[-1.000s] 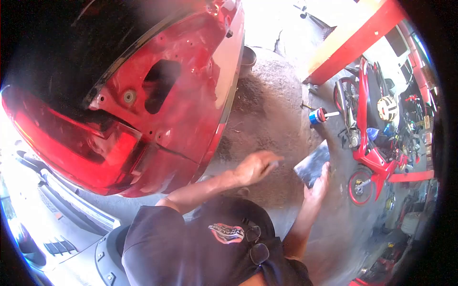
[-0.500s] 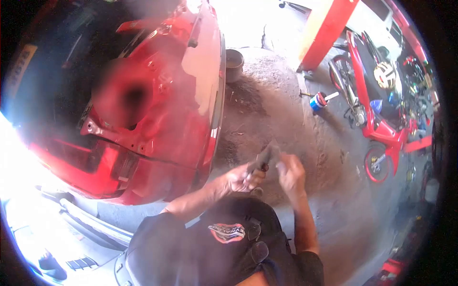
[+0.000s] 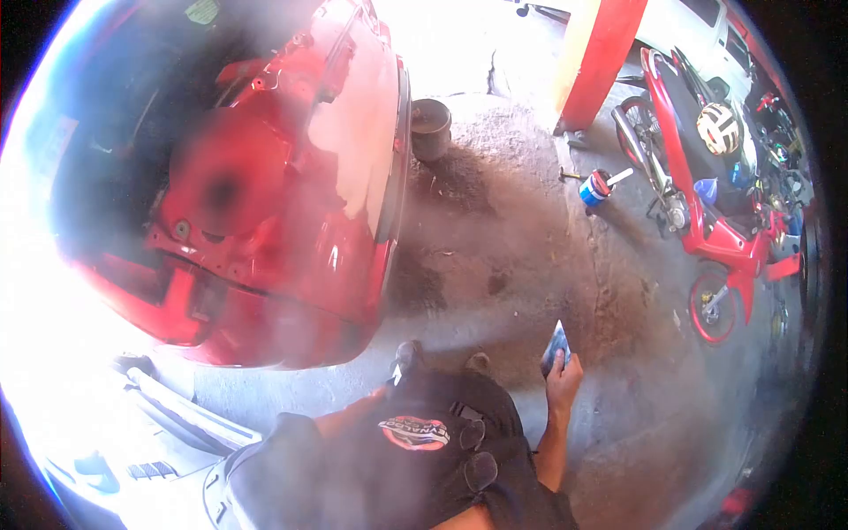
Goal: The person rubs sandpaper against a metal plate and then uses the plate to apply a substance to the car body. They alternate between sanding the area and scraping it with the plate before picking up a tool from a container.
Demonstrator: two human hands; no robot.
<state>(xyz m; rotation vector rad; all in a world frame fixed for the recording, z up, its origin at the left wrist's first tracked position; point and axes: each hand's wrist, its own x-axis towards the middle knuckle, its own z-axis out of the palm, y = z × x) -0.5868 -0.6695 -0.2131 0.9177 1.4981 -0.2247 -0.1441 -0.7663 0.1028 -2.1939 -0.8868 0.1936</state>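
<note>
My right hand (image 3: pixel 564 382) is closed around a flat putty spreader (image 3: pixel 556 347), its thumb along the face and the pale, pointed end upward. My left forearm (image 3: pixel 355 412) is bent in front of my dark shirt. The left hand is mostly hidden at the waist, so its fingers do not show. A thin pale piece (image 3: pixel 397 375) sticks up beside it; whether the hand holds it I cannot make out. To the left stands a red car body (image 3: pixel 291 322) with a bare, light filler patch (image 3: pixel 358 146) on its side panel.
A dark bucket (image 3: pixel 431 131) stands by the car. Further right are a blue-and-white can (image 3: pixel 594 191) with a pale stick in it, a hammer-like tool (image 3: pixel 570 175), a red pillar (image 3: pixel 602 62) and a red motorcycle (image 3: pixel 720 234). A white car part (image 3: pixel 190 415) lies at lower left.
My hands were together in front of me, the left on a dark flat tool. They have come apart: the left dropped back to the waist, the right lowered and moved right with the spreader.
</note>
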